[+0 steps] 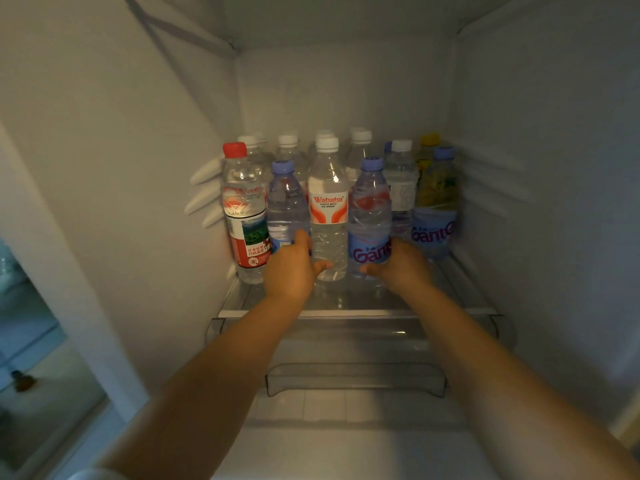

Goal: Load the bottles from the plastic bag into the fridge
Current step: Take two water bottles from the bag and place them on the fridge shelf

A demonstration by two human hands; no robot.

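Nearest the camera, a clear drawer (356, 379) is seen below the glass shelf (346, 304) of the fridge (145, 174). On the shelf's front row, a blue-capped bottle (285, 206) is gripped low down by the left hand (292, 270), fingers wrapped around it. A second blue-capped bottle (370, 216), labelled in purple, is held at its base by the right hand (401, 266). Between them a white-capped Wahaha bottle (328, 209) is stood upright, untouched. At far left a red-capped bottle (244, 216) is placed; at far right, another purple-labelled bottle (434, 216). Behind, more white-capped bottles (360, 143) and a yellow-capped bottle (428, 147) are ranged against the back wall
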